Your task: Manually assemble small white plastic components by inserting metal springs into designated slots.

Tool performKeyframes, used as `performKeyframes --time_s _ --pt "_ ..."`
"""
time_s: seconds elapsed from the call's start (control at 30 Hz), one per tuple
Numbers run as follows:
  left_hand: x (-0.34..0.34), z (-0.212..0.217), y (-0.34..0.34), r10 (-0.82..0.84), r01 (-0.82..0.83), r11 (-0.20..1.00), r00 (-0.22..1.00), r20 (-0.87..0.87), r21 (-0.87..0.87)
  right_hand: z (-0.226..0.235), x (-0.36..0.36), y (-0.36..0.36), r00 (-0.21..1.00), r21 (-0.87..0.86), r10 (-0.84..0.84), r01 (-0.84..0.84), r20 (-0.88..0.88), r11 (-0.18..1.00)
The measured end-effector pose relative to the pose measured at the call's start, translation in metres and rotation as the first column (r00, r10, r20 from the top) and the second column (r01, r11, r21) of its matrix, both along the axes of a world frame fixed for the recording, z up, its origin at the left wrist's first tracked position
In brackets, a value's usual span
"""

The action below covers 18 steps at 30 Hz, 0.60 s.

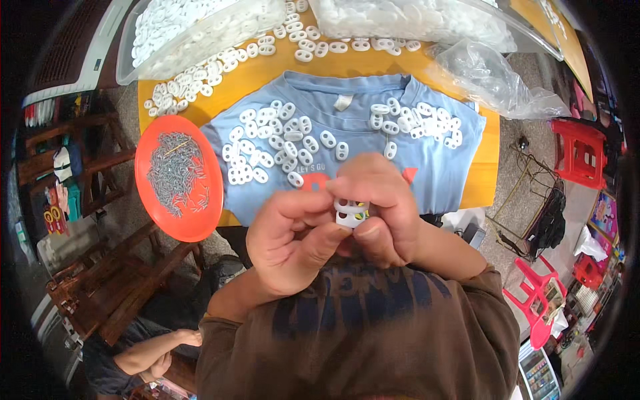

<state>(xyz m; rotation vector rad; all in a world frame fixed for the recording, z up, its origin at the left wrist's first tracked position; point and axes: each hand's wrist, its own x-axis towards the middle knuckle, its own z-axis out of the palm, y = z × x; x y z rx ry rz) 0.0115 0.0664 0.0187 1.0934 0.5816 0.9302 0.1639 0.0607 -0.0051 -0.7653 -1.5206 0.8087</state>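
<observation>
Close to my chest, my left hand (290,237) and my right hand (387,220) meet around white two-hole plastic pieces (351,219). Two such parts appear stacked one over the other, their holes facing up at me. Both hands pinch them between thumb and fingers, the right index finger curling over the top. Whether anything sits between the two parts is hidden. Beyond the hands, a blue T-shirt (260,193) lies spread on the yellow table (483,173). Loose white two-hole pieces (291,135) are scattered on it in a left and a right group.
On the left a red oval plate (210,220) holds many small grey metal pieces, probably springs. Clear plastic bins (193,40) full of white parts stand at the back. A crumpled clear bag (493,80) lies at the back right. Another person's arm (157,350) shows lower left.
</observation>
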Motion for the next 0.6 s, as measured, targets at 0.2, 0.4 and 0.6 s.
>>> performKeyframes --time_s 0.2,0.4,0.6 --pt "0.0 0.0 -0.001 0.0 0.0 1.0 1.0 -0.01 -0.019 -0.004 -0.005 0.0 0.998 0.027 -0.017 0.018 -0.056 0.999" --pt "0.002 -0.001 -0.002 0.023 -0.023 0.999 1.0 0.012 -0.028 -0.004 -0.008 0.0 0.995 -0.009 -0.012 0.011 -0.104 1.0" --pt "0.004 0.001 0.0 0.033 -0.032 0.999 0.999 0.005 -0.018 -0.009 -0.012 0.001 0.984 -0.006 -0.045 0.044 -0.17 0.999"
